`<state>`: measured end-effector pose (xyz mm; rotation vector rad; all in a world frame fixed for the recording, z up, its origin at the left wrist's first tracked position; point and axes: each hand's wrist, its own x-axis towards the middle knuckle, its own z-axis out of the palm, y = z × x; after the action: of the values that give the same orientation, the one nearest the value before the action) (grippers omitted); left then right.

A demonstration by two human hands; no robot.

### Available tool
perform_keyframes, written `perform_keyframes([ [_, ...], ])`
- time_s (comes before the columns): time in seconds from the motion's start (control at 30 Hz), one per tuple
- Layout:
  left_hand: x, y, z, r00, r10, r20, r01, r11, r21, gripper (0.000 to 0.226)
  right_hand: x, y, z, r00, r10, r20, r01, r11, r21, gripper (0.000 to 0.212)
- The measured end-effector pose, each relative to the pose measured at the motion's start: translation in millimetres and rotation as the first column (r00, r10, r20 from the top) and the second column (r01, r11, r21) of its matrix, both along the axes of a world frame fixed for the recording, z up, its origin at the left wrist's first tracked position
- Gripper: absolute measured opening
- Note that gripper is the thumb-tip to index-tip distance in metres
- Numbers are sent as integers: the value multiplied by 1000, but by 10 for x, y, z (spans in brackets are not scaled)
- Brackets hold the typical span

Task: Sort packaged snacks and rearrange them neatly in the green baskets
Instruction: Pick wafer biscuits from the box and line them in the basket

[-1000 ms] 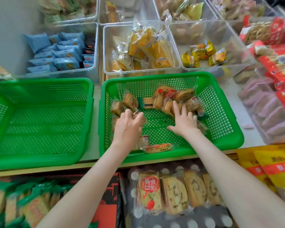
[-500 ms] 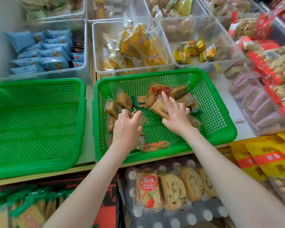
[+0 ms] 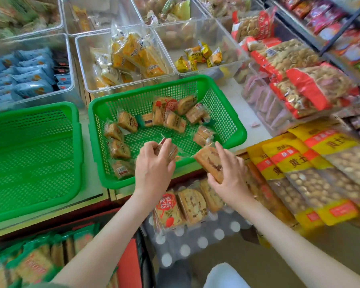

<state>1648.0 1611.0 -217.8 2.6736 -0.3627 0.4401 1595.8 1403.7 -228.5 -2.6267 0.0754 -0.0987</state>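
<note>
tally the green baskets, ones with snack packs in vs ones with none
right green basket, with snack packs in it: 1
left green basket, with none: 1
total: 2

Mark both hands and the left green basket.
left hand (image 3: 154, 170), head view, back, gripping small packs (image 3: 167, 146).
right hand (image 3: 232, 175), head view, back, gripping cake pack (image 3: 208, 163).
left green basket (image 3: 29, 163), head view, bare mesh floor.
</note>
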Motion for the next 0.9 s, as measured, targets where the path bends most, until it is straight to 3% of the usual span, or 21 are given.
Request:
perform_keyframes([
  [0.2, -538, -127, -27, 998, -29, -60, 28, 1000, -7, 53, -594, -148, -500, 935, -69, -347, 0, 981, -196, 73],
  [0.33, -961, -49, -113, 994, 1, -113, 1, 1000, 15, 55, -641, -142, -604, 852, -30, -523, -40, 992, -122, 69],
  [0.47, -1373, 108, -122, 984, 67, -167, -66, 998, 8, 58, -664, -149, -497, 883, 41, -468, 6, 995, 97, 73],
  [0.63, -1717, 272, -33, 975, 108, -194, -115, 993, -23, 58, -851, 60, -276, 940, -2, -341, -64, 981, -183, 70],
  [0.77, -1905, 467, 17, 966, 147, -214, -154, 988, -14, 59, -970, 529, -49, 948, 208, -241, -260, 944, -205, 69],
  [0.9, -2103, 818, 11, 946, 197, -259, -207, 978, -8, 62, -1058, 1060, 47, 876, 450, -173, -474, 869, -139, 71],
])
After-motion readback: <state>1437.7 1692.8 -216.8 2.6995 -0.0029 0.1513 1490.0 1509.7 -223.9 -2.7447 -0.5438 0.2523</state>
